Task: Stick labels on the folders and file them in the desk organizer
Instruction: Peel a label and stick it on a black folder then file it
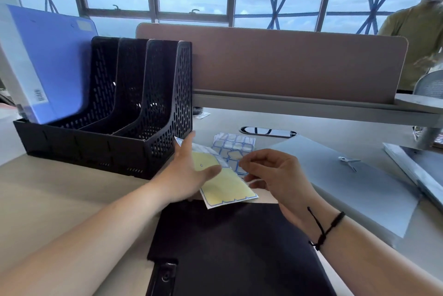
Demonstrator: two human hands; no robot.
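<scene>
From the head view, much was cut off or blurred: the black folder point(230, 247) nearest me ran off the bottom edge, a second person point(414, 39) at far right was partly out of frame, and the blue folder point(45, 63) standing in the leftmost slot of the desk organizer point(107, 123) was smeared by blur, so the small label near its top corner could not be read. My left hand point(189, 171) held the label sheet point(225, 180) with the thumb laid across its yellow backing and the other fingers hidden beneath, so I could only say the sheet was gripped between thumb and palm side. My right hand point(275, 176) had its thumb and forefinger drawn together at the sheet's right edge; whether a peeled label sat between them I could not tell (the tips overlapped the paper). Behind both hands lay a loose pile of label sheets point(235, 144) on the desk point(60, 190), its number impossible to count. I counted three folders in all: one blue, filed; one black, flat under my wrists; one grey folder point(347, 180) lying flat to the right with a metal clip on it. The organizer showed four slots, three of them holding nothing I could see. A black cord bracelet point(328, 228) circled my right wrist.
</scene>
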